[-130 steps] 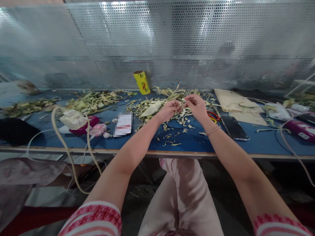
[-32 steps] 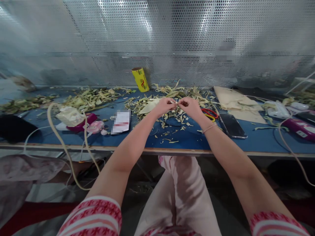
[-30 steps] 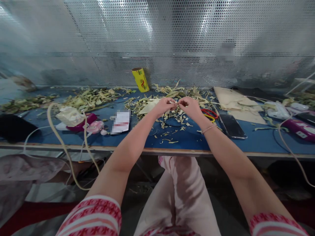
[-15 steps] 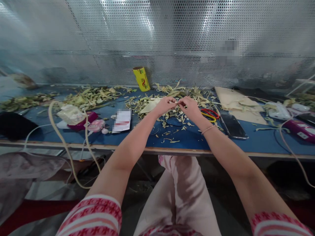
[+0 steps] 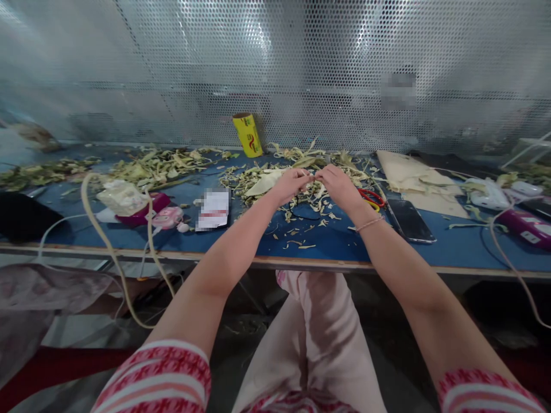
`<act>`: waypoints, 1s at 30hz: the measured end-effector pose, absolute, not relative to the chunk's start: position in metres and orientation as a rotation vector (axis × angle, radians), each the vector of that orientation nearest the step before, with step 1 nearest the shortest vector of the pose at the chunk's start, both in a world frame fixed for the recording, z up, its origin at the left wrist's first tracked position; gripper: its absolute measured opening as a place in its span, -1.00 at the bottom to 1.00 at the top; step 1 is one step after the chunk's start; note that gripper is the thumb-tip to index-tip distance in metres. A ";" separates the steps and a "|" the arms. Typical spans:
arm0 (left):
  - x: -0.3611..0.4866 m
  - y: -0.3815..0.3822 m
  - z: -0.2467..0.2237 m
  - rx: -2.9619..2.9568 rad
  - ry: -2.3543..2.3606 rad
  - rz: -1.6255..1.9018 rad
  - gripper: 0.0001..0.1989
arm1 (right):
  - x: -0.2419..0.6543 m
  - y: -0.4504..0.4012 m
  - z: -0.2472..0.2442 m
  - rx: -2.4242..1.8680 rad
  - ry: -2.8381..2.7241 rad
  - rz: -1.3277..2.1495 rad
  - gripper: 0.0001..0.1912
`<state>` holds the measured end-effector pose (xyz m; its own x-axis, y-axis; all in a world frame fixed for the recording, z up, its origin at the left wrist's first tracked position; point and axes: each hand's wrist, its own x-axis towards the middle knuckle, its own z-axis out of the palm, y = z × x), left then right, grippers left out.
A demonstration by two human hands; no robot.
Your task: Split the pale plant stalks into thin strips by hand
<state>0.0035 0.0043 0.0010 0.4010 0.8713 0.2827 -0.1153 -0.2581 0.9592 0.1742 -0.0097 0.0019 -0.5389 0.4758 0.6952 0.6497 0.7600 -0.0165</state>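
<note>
Both my left hand (image 5: pixel 293 184) and my right hand (image 5: pixel 338 184) hover above a pile of dried plant scraps (image 5: pixel 249 182) in the middle of the table. Their fingertips are pinched and nearly meet. Whatever lies between the fingers is too small to make out. A larger pale leaf-like piece (image 5: pixel 264 182) rests just left of my left hand. Close to my right wrist lie scissors with red and yellow handles (image 5: pixel 373 198). A thin black loop (image 5: pixel 301 215) sits on the table under my hands.
A yellow cardboard tube (image 5: pixel 248 136) stands tilted by the perforated metal wall (image 5: pixel 284 69). On the right are a phone (image 5: pixel 411 221) and a cardboard sheet (image 5: pixel 413 178). To the left lie a white card (image 5: pixel 214 209), a purple device (image 5: pixel 144 209) and a beige tube (image 5: pixel 103 235).
My right hand has shifted slightly right, and my left hand a little too. The fingertips still face each other in a pinch. Objects on the table stay where they were.
</note>
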 end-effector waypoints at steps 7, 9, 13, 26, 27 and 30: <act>0.000 0.003 0.003 1.722 0.851 1.096 -0.82 | 0.170 -0.006 0.000 -0.918 -2.194 -0.250 -0.77; -0.002 0.006 0.003 1.806 0.953 1.136 -0.84 | 0.172 -0.007 -0.001 -1.017 -2.185 -0.164 -0.81; -0.010 0.016 0.001 1.761 1.152 1.338 -0.84 | 0.178 -0.014 0.000 -1.099 -2.581 0.263 -0.89; -0.010 0.012 0.002 1.750 1.238 1.291 -0.79 | 0.178 -0.022 0.002 -1.118 -2.810 0.518 -0.85; -0.009 0.012 0.002 1.759 1.230 1.280 -0.81 | 0.181 -0.020 0.002 -1.117 -2.753 0.497 -0.86; -0.008 0.011 0.000 1.818 1.223 1.193 -0.84 | 0.187 -0.016 0.004 -1.189 -2.531 0.392 -0.87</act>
<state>-0.0080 0.0110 0.0000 0.1568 0.9305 0.3311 0.3538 -0.3659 0.8608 0.1868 -0.0160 0.0039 -0.6043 0.7792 0.1663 0.6924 0.6169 -0.3742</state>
